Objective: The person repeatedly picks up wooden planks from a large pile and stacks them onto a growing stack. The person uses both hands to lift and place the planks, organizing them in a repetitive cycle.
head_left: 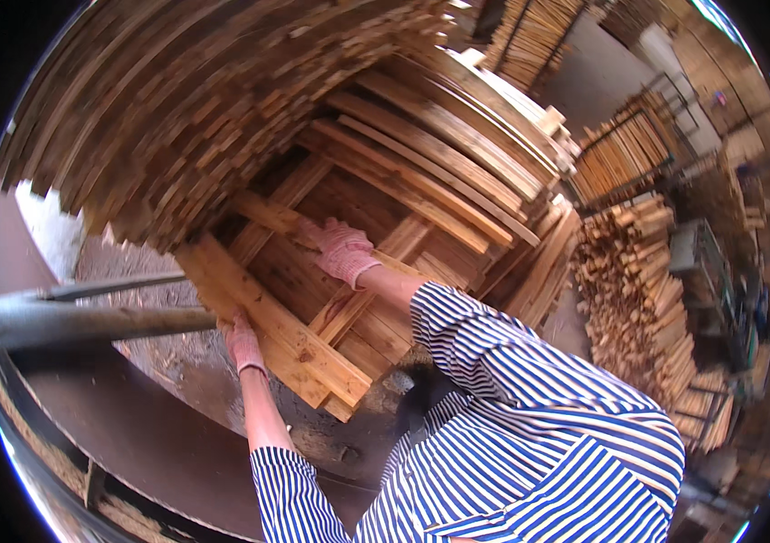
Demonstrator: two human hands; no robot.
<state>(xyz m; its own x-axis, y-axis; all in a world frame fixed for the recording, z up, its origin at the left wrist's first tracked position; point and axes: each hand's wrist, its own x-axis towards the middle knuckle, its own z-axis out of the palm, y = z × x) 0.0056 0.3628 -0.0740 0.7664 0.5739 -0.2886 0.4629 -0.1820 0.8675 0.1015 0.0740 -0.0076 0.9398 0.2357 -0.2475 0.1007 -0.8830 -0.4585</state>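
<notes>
Pink knitted gloves cover both of my hands. At the left end of a low stack, my left hand [242, 342] grips the outer edge of a light wooden board [263, 312]; some of its fingers are hidden by the wood. My right hand [344, 252] is closed over a narrow plank [267, 214] that lies slantwise across the stack. Under this plank, crosswise wooden strips [287, 192] rest on darker flat boards [358, 199]. Beyond my right hand, several long planks [403, 181] lie side by side on the same stack.
A tall pile of stacked boards [176, 100] rises just beyond the stack. Metal pipes [104, 324] reach in from the left, near a dark curved surface [122, 434]. Cut wood pieces [634, 290] are heaped at the right, with filled wood racks [625, 154] behind.
</notes>
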